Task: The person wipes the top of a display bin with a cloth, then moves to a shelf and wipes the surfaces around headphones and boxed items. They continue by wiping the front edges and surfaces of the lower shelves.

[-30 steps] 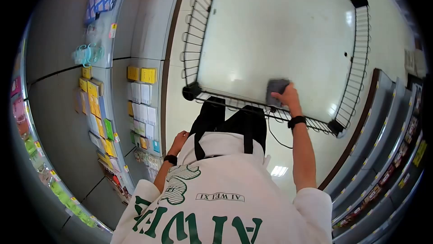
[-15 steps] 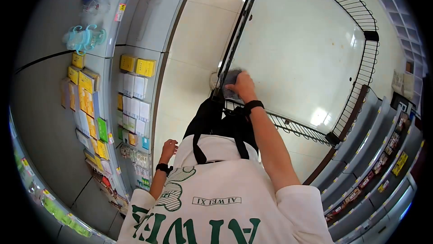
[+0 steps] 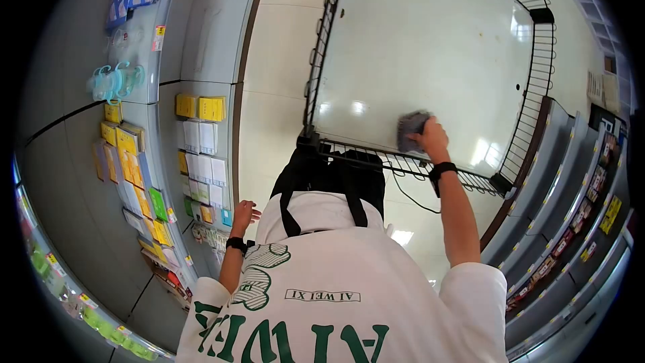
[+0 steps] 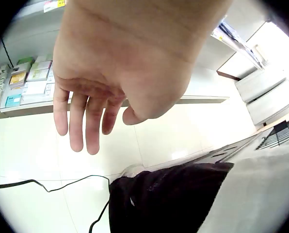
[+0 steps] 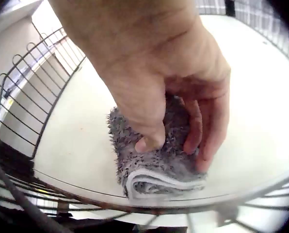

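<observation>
A folded grey fluffy cloth (image 3: 410, 133) lies on a broad white panel (image 3: 423, 47), close to the panel's near edge. My right hand (image 3: 433, 140) grips it from above. In the right wrist view the thumb presses the cloth (image 5: 171, 162) on one side and the fingers bend over the other, with the pale-edged fold facing the wire rim. My left hand (image 4: 115, 63) hangs beside my body, fingers loose and holding nothing, above the tiled floor.
Black wire fencing (image 3: 322, 47) borders the panel. Shelves with yellow and white packets (image 3: 201, 155) stand at left, more shelving (image 3: 571, 182) at right. A thin dark cable (image 3: 416, 203) hangs near my legs.
My right hand swept the cloth left to the panel's near-left corner, then back right along the near edge. The head view shifted too; my left hand stayed low at my side.
</observation>
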Motion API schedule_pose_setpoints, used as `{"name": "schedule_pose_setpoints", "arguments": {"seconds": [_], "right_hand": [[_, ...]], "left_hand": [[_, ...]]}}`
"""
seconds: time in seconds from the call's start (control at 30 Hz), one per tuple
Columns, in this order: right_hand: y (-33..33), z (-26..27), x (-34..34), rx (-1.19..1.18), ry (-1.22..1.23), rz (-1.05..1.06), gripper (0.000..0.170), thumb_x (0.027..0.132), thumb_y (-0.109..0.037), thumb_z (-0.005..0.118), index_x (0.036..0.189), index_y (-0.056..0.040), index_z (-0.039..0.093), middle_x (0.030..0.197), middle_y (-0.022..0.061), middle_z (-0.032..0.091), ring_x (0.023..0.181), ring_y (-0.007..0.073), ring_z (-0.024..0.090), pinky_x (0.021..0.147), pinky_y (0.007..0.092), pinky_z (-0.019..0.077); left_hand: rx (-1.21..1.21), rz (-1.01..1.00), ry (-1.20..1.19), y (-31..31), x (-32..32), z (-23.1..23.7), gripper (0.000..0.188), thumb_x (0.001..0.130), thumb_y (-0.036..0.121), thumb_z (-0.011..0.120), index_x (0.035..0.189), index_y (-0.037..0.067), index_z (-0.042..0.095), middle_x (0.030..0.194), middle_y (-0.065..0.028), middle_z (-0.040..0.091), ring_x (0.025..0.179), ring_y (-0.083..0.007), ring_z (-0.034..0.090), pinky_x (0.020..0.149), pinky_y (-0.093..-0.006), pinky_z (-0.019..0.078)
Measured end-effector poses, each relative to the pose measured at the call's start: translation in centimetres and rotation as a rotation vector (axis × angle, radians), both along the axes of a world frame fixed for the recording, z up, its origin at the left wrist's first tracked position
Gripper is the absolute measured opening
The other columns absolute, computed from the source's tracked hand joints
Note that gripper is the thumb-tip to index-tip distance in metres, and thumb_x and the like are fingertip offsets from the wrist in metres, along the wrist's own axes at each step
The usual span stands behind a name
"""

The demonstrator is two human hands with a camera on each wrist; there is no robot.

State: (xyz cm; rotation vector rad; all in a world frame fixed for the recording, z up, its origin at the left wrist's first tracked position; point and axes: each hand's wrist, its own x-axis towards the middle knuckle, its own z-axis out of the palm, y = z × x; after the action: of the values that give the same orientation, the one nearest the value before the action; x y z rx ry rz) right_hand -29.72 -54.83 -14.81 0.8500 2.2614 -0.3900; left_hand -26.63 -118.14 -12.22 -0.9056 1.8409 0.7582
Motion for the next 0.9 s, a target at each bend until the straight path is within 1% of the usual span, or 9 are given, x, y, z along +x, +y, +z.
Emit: {"name": "schedule_pose_setpoints", "arguments": {"seconds": [0.2,0.3,0.33,0.43,0.53,0.57,0.63,0.87,0.9], "right_hand": [[5.8,-0.5,5.8,0.036,-0.006,-0.055,0.08,0.073,-0.051,0.087,0.12,-0.0001,0.047,0.102,0.0256,0.072,0.099,0.0415,0.071,0.082,0.0502,0.0574],[6.4,-1.5,6.7,0.008,0.014,-0.091,0.077,0.075,-0.049,0.086,0.118,0.0015,0.047,0.1,0.026,0.072,0.094,0.0413,0.072,0.079,0.05,0.0579],[6.6,-1.7,6.8,0.005,0.016,-0.085,0.077,0.075,-0.049,0.086,0.118,0.0015,0.047,0.1,0.026,0.072,0.094,0.0413,0.072,0.079,0.05,0.0579],[6.7,-2.0,7.0,0.017,0.155,0.043,0.072,0.076,-0.046,0.086,0.113,0.0032,0.048,0.094,0.0249,0.072,0.086,0.0405,0.073,0.075,0.0485,0.0588],[7.1,-2.9,6.3,-0.082,0.164,0.003,0.058,0.076,-0.032,0.089,0.103,0.0037,0.052,0.083,0.0232,0.072,0.064,0.0348,0.073,0.064,0.0441,0.0594],[7.0,-3.0,5.9,-0.087,0.162,0.016,0.058,0.076,-0.032,0.089,0.103,0.0037,0.052,0.083,0.0232,0.072,0.064,0.0348,0.073,0.064,0.0441,0.0594],[6.8,-3.2,4.9,-0.092,0.031,-0.06,0.07,0.067,-0.039,0.093,0.111,0.0013,0.057,0.102,0.0258,0.07,0.096,0.0443,0.069,0.08,0.0501,0.0566],[3.4,-4.5,1.1,-0.177,0.095,0.043,0.069,0.065,-0.037,0.093,0.109,0.0002,0.056,0.096,0.0254,0.07,0.094,0.0461,0.068,0.077,0.052,0.0564],[1.6,-5.2,0.2,-0.176,0.252,0.091,0.061,0.068,-0.03,0.092,0.106,0.0006,0.055,0.087,0.0231,0.071,0.076,0.0394,0.07,0.064,0.0471,0.057]], "left_hand": [[0.054,-0.169,0.072,5.3,1.6,-0.6,0.036,0.094,0.034,0.053,0.107,0.003,0.067,0.082,-0.0109,0.072,0.066,-0.0156,0.065,0.058,-0.0294,0.0507],[0.108,-0.424,0.249,5.9,4.5,-2.2,0.04,0.095,0.035,0.056,0.105,-0.001,0.07,0.085,-0.0153,0.072,0.077,-0.0244,0.069,0.069,-0.0371,0.0535],[0.075,-0.494,0.238,6.2,5.3,-2.5,0.041,0.096,0.035,0.056,0.107,-0.002,0.069,0.093,-0.0197,0.072,0.089,-0.0316,0.071,0.078,-0.0409,0.0533],[0.1,-0.412,0.141,6.3,8.1,-3.1,0.036,0.098,0.032,0.059,0.106,-0.002,0.067,0.101,-0.0218,0.072,0.097,-0.0339,0.071,0.082,-0.0406,0.0538],[0.147,-0.417,0.227,5.1,10.9,-4.2,0.033,0.096,0.03,0.062,0.106,-0.002,0.066,0.1,-0.0224,0.072,0.097,-0.0344,0.071,0.082,-0.0409,0.0542],[0.155,-0.371,0.191,5.4,11.2,-4.0,0.033,0.095,0.029,0.062,0.106,-0.002,0.066,0.1,-0.0225,0.072,0.096,-0.0348,0.071,0.082,-0.0411,0.0541],[0.153,-0.348,0.125,5.6,11.5,-3.3,0.032,0.094,0.028,0.063,0.106,-0.002,0.066,0.102,-0.023,0.072,0.097,-0.0353,0.07,0.082,-0.0409,0.0541],[0.041,-0.363,0.123,7.0,9.3,-1.1,0.037,0.095,0.033,0.062,0.107,-0.002,0.067,0.103,-0.0247,0.071,0.097,-0.04,0.07,0.08,-0.043,0.0542],[0.028,-0.317,0.097,6.5,9.5,-2.0,0.039,0.095,0.034,0.061,0.106,-0.002,0.067,0.105,-0.0242,0.071,0.098,-0.0401,0.069,0.081,-0.0428,0.0541]]}}
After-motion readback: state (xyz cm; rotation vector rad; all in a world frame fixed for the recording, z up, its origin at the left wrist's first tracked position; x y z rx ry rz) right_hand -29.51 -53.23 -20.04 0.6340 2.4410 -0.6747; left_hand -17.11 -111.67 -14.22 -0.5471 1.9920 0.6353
